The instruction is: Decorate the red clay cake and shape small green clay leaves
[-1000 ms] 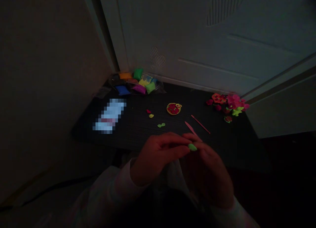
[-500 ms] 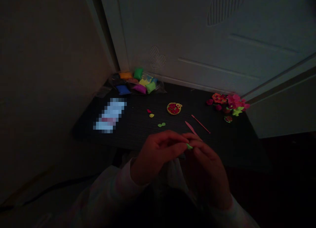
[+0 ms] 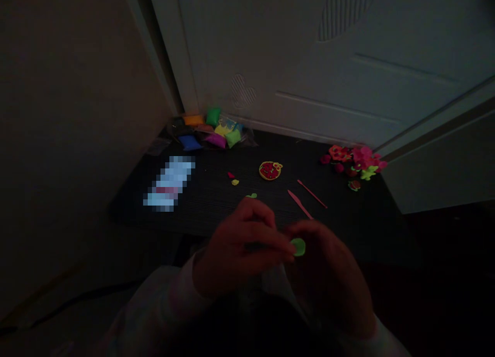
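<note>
Dark tabletop (image 3: 204,202), green disc (image 3: 299,247), pinched in left hand (image 3: 240,246)

The left hand (image 3: 243,243), near six o'clock, and the right hand (image 3: 328,274), between four and five, are both bare. Toward seven o'clock the left sleeve (image 3: 166,300) is long, loose and pale, near white, washed with faint pinkish and blue-green patches whose pattern is too dim to make out. Its plain cuff (image 3: 188,281) ends in a straight edge around the wrist. Between four and five o'clock, at the lower border, a short stretch of right sleeve (image 3: 381,341) shows the same pale cloth, softly creased, its lower part sinking into shadow.
</note>
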### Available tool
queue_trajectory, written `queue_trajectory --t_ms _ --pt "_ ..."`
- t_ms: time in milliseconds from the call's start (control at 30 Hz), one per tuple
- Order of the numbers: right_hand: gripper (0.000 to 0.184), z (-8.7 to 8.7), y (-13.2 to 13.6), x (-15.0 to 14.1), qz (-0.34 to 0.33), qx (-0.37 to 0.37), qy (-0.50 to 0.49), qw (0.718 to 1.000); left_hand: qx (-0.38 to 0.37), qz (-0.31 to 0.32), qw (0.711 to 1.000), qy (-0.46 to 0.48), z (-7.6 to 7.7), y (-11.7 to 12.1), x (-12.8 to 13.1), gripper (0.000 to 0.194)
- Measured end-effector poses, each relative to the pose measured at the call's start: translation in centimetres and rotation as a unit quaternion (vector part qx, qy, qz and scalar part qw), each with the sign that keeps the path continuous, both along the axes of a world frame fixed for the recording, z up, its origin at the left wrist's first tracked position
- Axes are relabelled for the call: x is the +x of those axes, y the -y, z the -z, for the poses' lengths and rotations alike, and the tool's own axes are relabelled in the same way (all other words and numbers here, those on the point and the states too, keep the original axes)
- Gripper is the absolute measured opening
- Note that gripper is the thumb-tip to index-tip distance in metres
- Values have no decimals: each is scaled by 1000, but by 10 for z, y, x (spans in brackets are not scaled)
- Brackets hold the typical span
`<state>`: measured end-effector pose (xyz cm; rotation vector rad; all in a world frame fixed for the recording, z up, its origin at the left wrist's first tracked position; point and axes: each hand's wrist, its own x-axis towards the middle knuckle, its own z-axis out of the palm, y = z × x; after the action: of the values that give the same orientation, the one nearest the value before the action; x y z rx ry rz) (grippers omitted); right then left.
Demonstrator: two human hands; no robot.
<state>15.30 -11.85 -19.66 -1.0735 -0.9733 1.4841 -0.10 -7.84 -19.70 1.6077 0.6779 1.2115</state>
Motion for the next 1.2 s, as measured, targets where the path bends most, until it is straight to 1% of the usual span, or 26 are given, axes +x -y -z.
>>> queue_trajectory --t_ms 67,100,167,233,300,333,400,433,500,567,667,733,933,1100,1200 --pt "26 -3 2 2 -34 7 14 999 53 4 998 -29 -4 0 -5 12" --pt "24 -5 3 3 -43 10 24 999 69 6 997 -38 -5 -1 -6 12" --pt "15 -6 4 3 -48 15 50 997 88 7 995 -53 -6 -2 -7 11" --pt "10 -6 3 2 -38 25 74 996 93 9 994 -55 -4 -2 -7 13" --pt "10 -5 3 0 -13 36 89 995 73 8 997 -25 -1 -1 -5 18" --pt "10 -5 3 -1 3 43 99 994 49 5 999 -4 1 0 -4 20" --pt "11 -4 3 -3 34 65 140 987 -16 -5 1000 25 3 4 -2 23" --pt "11 -4 3 -4 48 82 170 981 -50 -13 998 24 2 6 0 22" --pt "13 -5 2 -5 75 121 227 963 -109 -33 993 -7 0 10 3 18" --pt "15 -6 2 -6 95 156 264 947 -151 -57 986 -44 -5 13 6 12" --pt "17 -6 2 -8 107 172 284 937 -190 -79 976 -69 -11 13 9 5" --pt "18 -5 2 -9 112 170 286 936 -192 -86 975 -68 -13 13 10 3" --pt "21 -2 3 -11 96 166 253 948 -147 -108 980 -74 -11 12 10 4" --pt "26 -1 3 -10 96 165 266 945 -139 -111 979 -98 -10 13 10 4" --pt "24 0 3 -10 96 167 273 942 -135 -104 980 -107 -10 13 10 4"
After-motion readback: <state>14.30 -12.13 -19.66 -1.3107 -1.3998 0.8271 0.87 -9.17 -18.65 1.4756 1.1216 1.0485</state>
